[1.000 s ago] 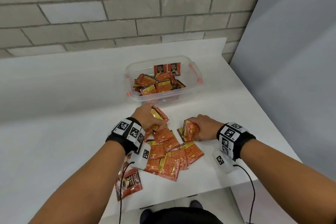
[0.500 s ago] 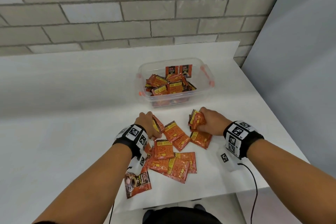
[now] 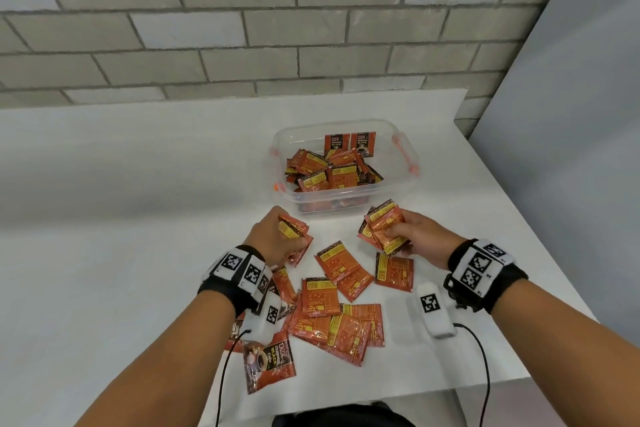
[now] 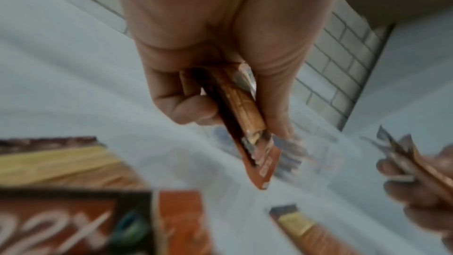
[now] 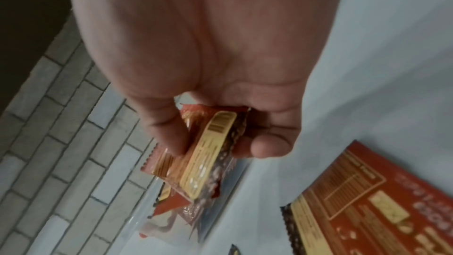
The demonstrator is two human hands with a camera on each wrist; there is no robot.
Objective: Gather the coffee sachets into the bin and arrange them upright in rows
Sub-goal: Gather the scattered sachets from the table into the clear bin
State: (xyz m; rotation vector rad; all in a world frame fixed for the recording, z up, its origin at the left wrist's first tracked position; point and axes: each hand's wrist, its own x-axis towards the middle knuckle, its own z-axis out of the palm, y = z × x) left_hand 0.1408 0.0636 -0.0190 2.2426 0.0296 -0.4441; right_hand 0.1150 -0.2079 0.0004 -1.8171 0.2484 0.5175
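Orange "D2X BLACK Coffee" sachets [image 3: 337, 305] lie near the bin [image 3: 408, 163].

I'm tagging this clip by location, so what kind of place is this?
Probably an indoor recording or test setup, not a home kitchen: a bare white table set against a painted brick wall, and tracking-marker bands with cabled wrist cameras on both arms.
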